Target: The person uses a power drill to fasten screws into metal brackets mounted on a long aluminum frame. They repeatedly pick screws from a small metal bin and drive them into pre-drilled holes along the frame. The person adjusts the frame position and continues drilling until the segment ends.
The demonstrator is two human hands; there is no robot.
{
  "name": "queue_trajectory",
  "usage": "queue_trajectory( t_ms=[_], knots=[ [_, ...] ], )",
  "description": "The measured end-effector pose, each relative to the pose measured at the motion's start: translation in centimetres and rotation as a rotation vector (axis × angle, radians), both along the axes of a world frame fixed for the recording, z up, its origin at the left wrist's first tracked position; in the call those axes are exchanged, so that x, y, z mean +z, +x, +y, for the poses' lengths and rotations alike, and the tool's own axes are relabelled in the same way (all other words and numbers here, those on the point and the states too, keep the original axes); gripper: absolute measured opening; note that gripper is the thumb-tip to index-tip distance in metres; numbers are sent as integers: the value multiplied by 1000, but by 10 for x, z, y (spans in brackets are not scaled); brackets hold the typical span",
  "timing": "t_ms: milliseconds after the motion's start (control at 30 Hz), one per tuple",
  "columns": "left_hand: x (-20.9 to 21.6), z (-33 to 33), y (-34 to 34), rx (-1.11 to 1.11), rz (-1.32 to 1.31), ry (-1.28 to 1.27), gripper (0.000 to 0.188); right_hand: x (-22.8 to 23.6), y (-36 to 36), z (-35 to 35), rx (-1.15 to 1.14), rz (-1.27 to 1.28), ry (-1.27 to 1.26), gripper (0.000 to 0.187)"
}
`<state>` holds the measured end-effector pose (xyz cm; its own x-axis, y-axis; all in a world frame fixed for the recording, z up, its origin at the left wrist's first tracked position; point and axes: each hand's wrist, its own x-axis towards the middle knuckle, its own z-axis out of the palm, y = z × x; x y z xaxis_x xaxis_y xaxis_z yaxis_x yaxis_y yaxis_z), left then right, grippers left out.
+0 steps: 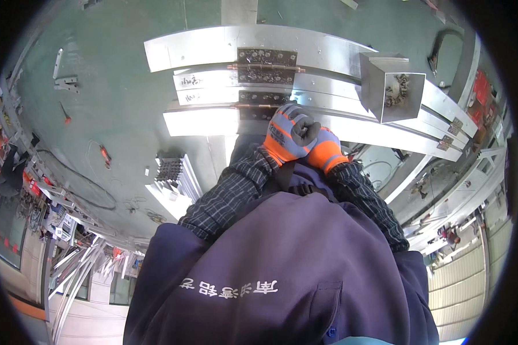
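My left hand [286, 133], in a grey and orange work glove, is closed at the near edge of the metal panels, its fingers curled. What it holds, if anything, is hidden. My right hand [327, 150], gloved alike, is pressed close against it, with its fingers mostly out of sight behind the left one. Just beyond them lies a dark hinge [258, 107] with a copper-coloured pin, set across two silvery panels. Farther off, a second such hinge [266, 68] joins the far panel [198, 49] to its neighbour. Handwritten marks show on a middle panel [204, 80].
An open square metal box [392, 86] with small fasteners inside stands on the panels at the right. More hinges [446, 141] sit near the panels' right ends. On the left are stacked white profiles [178, 183], a red-handled tool [105, 155] and a cable on the green floor.
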<state>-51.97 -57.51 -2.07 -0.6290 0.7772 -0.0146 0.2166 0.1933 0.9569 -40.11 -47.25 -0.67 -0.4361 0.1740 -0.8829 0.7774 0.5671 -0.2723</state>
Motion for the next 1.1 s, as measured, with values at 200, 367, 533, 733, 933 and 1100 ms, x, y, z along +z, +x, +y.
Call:
queue_trajectory(
  t_ms=[200, 367, 533, 733, 933, 1100],
  knots=[
    [6, 1, -3, -5, -39, -41, 15, -12, -5, 3, -16, 5, -42, 43],
    [0, -38, 9, 326, -296, -7, 25, 17, -23, 8, -88, 30, -46, 59],
    [-75, -98, -14, 493, -391, -347, 21, 22, -30, 9, -67, 15, -13, 61],
    [-110, -95, -79, 292, -546, -797, 33, 20, -16, 7, -133, 137, -64, 50],
    [-43, -100, -92, 410, 151, -789, 43, 44, 11, 7, -262, 320, -164, 45],
    [-47, -56, -46, -132, 192, -1278, 66, 47, 38, 16, -246, 350, -117, 45]
  ],
)
